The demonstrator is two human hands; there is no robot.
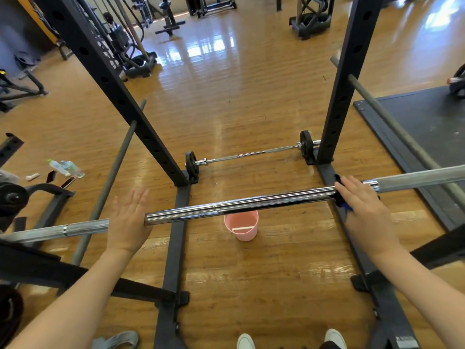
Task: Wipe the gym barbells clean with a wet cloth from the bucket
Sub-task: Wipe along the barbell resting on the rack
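Observation:
A chrome barbell (239, 206) lies across the rack at waist height in front of me. My left hand (128, 217) rests on it near its left knurled part, fingers straight and spread. My right hand (362, 207) lies over the bar further right and presses a dark cloth (342, 204) with a blue edge against it; the cloth shows above and below the bar under my palm. A pink bucket (241, 225) stands on the wood floor just beyond the bar. A second barbell (251, 153) with small black plates lies on the floor between the rack uprights.
Two black rack uprights (141, 122) (339, 96) rise beyond the bar, with base rails (173, 248) on the floor. Grey safety bars (110, 172) slant at both sides. Plastic bottles (65, 168) lie at left. A black mat (427, 122) is at right. My white shoes (245, 341) are below.

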